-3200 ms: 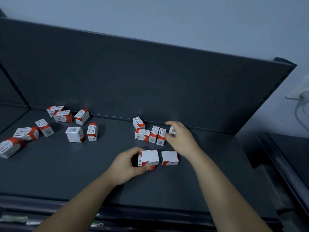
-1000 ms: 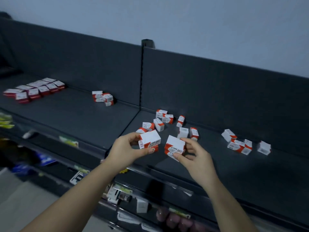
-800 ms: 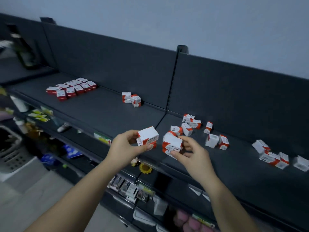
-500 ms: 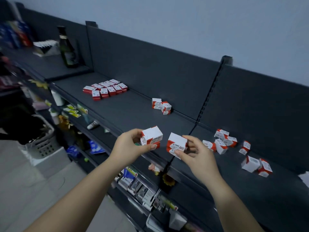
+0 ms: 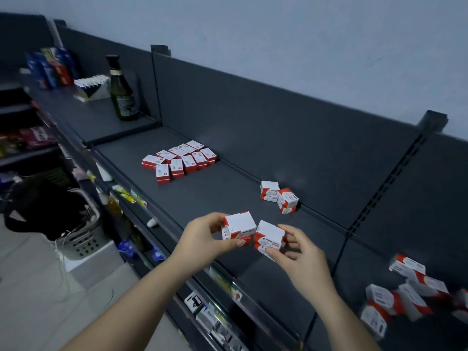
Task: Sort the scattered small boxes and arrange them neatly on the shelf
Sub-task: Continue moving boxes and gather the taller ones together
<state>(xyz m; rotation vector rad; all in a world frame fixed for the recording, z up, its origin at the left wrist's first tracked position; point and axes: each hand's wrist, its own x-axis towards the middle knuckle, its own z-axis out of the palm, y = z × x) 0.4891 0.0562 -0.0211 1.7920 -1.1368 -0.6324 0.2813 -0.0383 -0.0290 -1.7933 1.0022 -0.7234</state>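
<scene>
Head view: sorting partly done

Your left hand [image 5: 202, 239] pinches one small stack of boxes [image 5: 239, 225], your right hand [image 5: 296, 259] a second stack [image 5: 269, 236], each grip curled round its load above the shelf [image 5: 222, 188] front. One tidy block [image 5: 181, 159] stands arranged further left. A loose cluster [image 5: 278, 198] by the back panel [image 5: 278, 127] and a scattered pile [image 5: 405, 295] at right remain to sort.
</scene>
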